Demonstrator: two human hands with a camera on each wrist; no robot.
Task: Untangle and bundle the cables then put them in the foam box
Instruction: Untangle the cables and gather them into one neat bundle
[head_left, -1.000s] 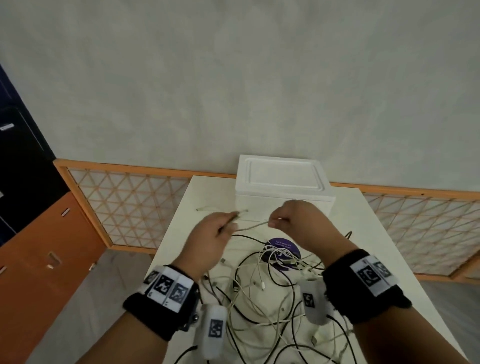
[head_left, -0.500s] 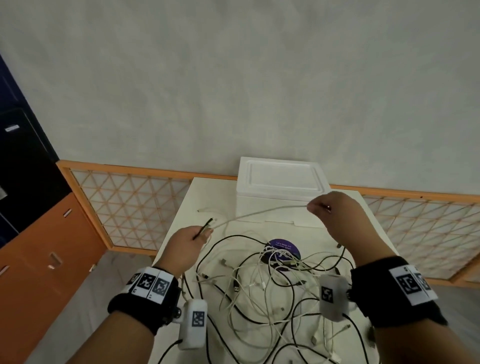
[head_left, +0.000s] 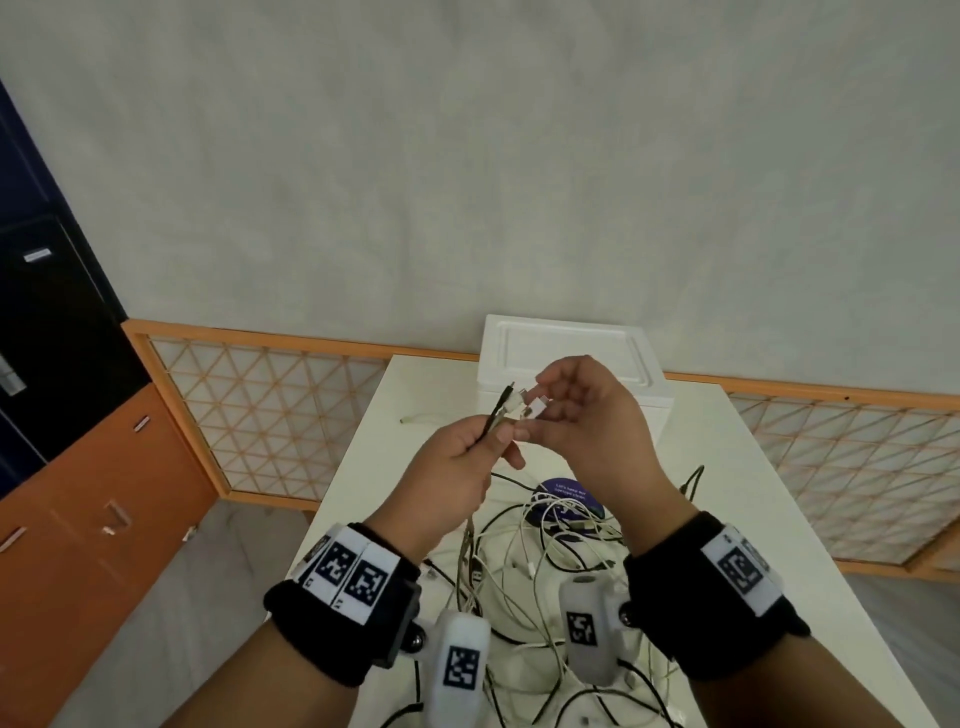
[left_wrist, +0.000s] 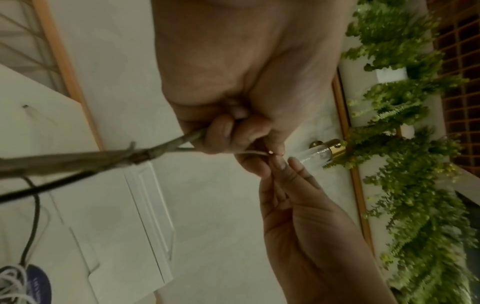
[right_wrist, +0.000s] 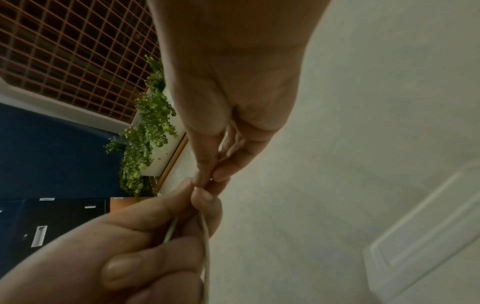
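Note:
Above the table my left hand (head_left: 496, 436) grips the ends of a white cable (head_left: 511, 402) and a black cable (head_left: 493, 415), their plugs pointing up. My right hand (head_left: 535, 410) pinches the white cable's other plug (head_left: 537, 404) right beside them, fingertips nearly touching the left thumb. In the left wrist view the fingers (left_wrist: 221, 131) curl round the cable strands (left_wrist: 103, 158). The right wrist view has my thumb and finger (right_wrist: 207, 174) pinched over the white cable (right_wrist: 205, 236). The white foam box (head_left: 566, 345) stands behind both hands, lid on. A tangle of white and black cables (head_left: 519, 571) lies below.
The white table (head_left: 753, 493) carries a purple disc (head_left: 569, 493) under the tangle. A loose white cable end (head_left: 421, 417) lies at the far left of the table. An orange lattice rail (head_left: 270, 405) runs behind the table, and orange cabinets (head_left: 93, 519) stand to the left.
Half a second ago my hands were apart with the white cable stretched between them. They have come together in front of the foam box, bringing the cable's ends side by side.

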